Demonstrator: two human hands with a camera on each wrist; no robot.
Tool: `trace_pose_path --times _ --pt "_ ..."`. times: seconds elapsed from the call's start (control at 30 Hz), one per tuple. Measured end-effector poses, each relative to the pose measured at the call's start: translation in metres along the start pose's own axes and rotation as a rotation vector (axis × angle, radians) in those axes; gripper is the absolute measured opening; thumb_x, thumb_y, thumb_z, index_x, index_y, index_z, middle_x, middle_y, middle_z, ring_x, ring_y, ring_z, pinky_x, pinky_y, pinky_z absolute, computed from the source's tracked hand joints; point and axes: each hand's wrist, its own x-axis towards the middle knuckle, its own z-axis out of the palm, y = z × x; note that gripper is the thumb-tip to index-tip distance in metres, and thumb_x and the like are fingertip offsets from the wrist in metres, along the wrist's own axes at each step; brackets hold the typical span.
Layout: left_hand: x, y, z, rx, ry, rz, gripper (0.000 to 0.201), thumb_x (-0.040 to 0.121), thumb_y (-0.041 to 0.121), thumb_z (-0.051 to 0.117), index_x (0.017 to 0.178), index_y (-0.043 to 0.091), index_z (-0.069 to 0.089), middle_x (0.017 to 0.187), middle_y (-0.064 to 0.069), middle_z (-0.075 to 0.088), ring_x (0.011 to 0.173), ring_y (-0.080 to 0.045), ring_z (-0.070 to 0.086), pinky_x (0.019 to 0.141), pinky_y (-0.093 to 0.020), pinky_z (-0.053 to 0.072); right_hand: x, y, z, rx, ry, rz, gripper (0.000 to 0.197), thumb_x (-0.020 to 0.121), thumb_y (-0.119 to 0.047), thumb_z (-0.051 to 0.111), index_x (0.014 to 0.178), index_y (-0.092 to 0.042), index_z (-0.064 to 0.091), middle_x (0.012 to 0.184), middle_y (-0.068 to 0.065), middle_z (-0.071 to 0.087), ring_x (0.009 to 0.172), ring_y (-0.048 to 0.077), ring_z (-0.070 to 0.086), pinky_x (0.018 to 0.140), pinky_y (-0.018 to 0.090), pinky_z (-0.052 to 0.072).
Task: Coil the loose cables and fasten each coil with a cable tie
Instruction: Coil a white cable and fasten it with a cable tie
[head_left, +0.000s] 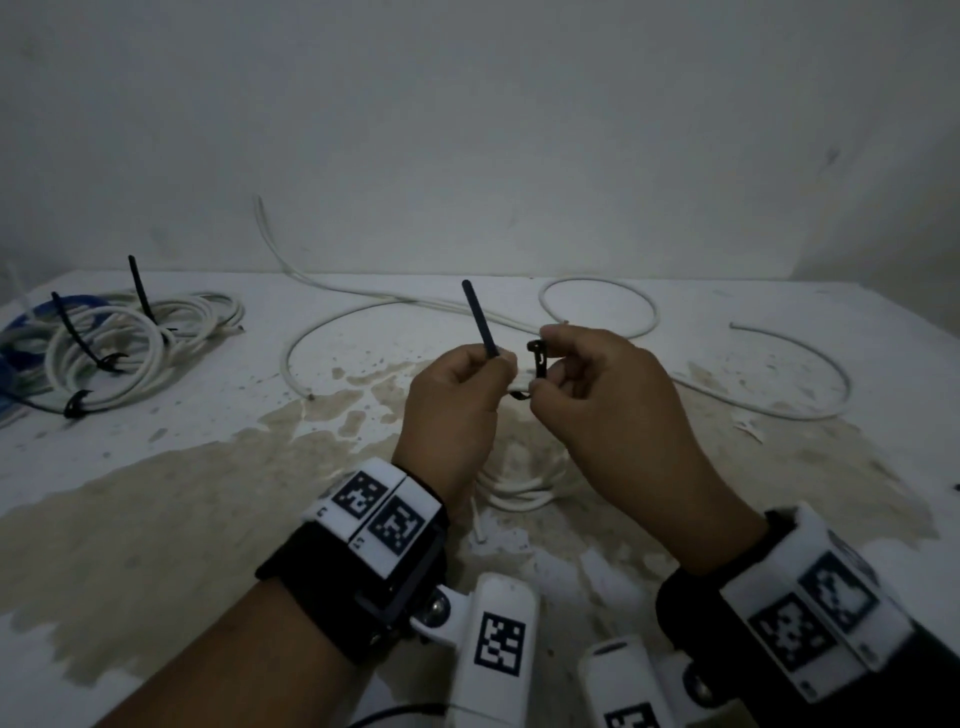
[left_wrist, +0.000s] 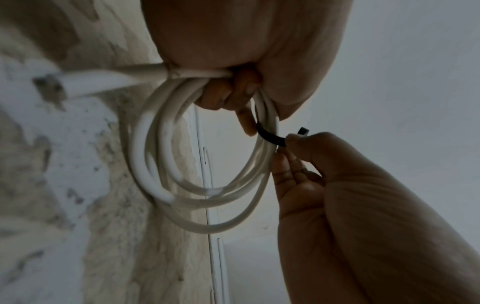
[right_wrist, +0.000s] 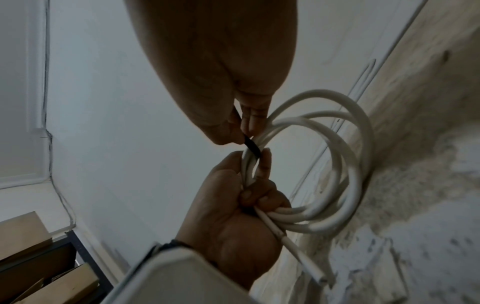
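Grip status: your left hand (head_left: 451, 410) clamps the white round-cable coil (left_wrist: 207, 185) and the black plastic cable tie (head_left: 480, 323) tail; your right hand (head_left: 602, 400) pinches its head. Thread the tail squarely.

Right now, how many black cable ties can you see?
4. Three sit on the tied coils at far left. One is in the hands, around the white coil. Others may be hidden.

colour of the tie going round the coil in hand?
Black. The cable tie wraps the white coil; clearest in the right wrist view.
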Motion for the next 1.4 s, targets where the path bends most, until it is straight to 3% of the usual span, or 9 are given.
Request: trace_pose_path --times 0.1,0.23,0.4,0.57,0.7,0.8,1.0,1.23,1.4 --pt "0.000 0.000 -0.001 0.028 0.008 0.011 0.024 0.091 0.017 0.060 0.109 0.032 0.062 0.073 0.000 0.056 0.046 -0.009 0.038 0.047 -0.021 0.033 -0.002 -0.002 0.000 0.028 -0.001 -0.020 0.032 0.081 -0.007 0.062 0.108 -0.024 0.068 0.077 -0.012 0.061 0.065 0.000 0.055 0.063 0.007 0.039" --pt "0.000 0.001 -0.002 0.030 0.045 0.020 0.020 0.091 0.015 0.059 0.108 0.020 0.069 0.073 0.003 0.061 0.043 0.001 0.044 0.051 -0.015 0.035 -0.003 -0.003 0.000 0.128 0.048 -0.028 0.027 0.085 -0.010 0.062 0.104 -0.030 0.068 0.081 -0.026 0.061 0.080 -0.005 0.061 0.073 0.008 0.047" --pt "0.002 0.005 -0.006 0.124 0.030 0.112 0.031 0.090 0.016 0.061 0.116 0.034 0.061 0.056 0.007 0.051 0.037 -0.002 0.037 0.041 -0.013 0.033 -0.003 -0.001 0.001 0.197 0.128 -0.027 0.031 0.087 -0.012 0.064 0.117 -0.018 0.066 0.080 -0.016 0.064 0.076 0.001 0.062 0.074 0.014 0.050" --pt "-0.002 0.010 -0.007 0.263 -0.017 0.207 0.018 0.092 0.018 0.058 0.097 0.029 0.071 0.064 0.020 0.067 0.065 0.006 0.062 0.061 -0.004 0.044 -0.001 -0.001 -0.002 0.177 0.239 -0.070 0.026 0.086 -0.011 0.065 0.112 -0.012 0.069 0.082 -0.016 0.064 0.082 0.001 0.063 0.074 0.009 0.048" --pt "-0.005 0.013 -0.007 0.359 -0.085 0.244 0.020 0.094 0.018 0.055 0.104 0.021 0.072 0.072 0.004 0.071 0.054 0.001 0.060 0.054 -0.012 0.044 -0.001 0.000 -0.003 0.111 0.266 -0.100 0.023 0.088 -0.010 0.062 0.109 -0.011 0.071 0.081 -0.011 0.063 0.084 0.004 0.062 0.073 0.010 0.048" --pt "-0.007 0.014 -0.007 0.397 -0.117 0.277 0.022 0.094 0.019 0.055 0.105 0.020 0.074 0.075 0.003 0.073 0.062 0.001 0.062 0.059 -0.013 0.046 0.000 0.001 -0.004 0.135 0.285 -0.082 0.020 0.087 -0.009 0.062 0.104 -0.011 0.073 0.078 -0.016 0.062 0.081 0.001 0.061 0.069 0.006 0.044" --pt "-0.008 0.015 -0.008 0.435 -0.151 0.323 0.023 0.092 0.016 0.055 0.104 0.018 0.075 0.075 0.003 0.072 0.054 0.006 0.057 0.054 -0.006 0.036 -0.002 -0.001 -0.003 0.148 0.301 -0.078 0.020 0.089 -0.009 0.060 0.104 -0.009 0.072 0.080 -0.005 0.066 0.075 0.007 0.061 0.070 0.013 0.045" --pt "-0.008 0.014 -0.008 0.455 -0.144 0.337 0.023 0.091 0.013 0.056 0.104 0.015 0.075 0.073 0.003 0.071 0.050 0.006 0.054 0.052 -0.005 0.035 -0.002 -0.001 -0.004 0.149 0.257 -0.045 0.018 0.087 -0.010 0.061 0.100 -0.014 0.074 0.076 -0.016 0.063 0.063 -0.004 0.055 0.062 0.006 0.037" --pt "-0.010 0.013 -0.009 0.540 -0.126 0.399 0.024 0.092 0.013 0.055 0.103 0.021 0.075 0.066 0.009 0.068 0.056 -0.001 0.058 0.053 -0.015 0.042 0.001 -0.002 -0.013 0.218 0.120 0.024 0.014 0.085 -0.011 0.065 0.095 -0.016 0.074 0.081 -0.021 0.065 0.074 -0.009 0.061 0.067 0.004 0.044"
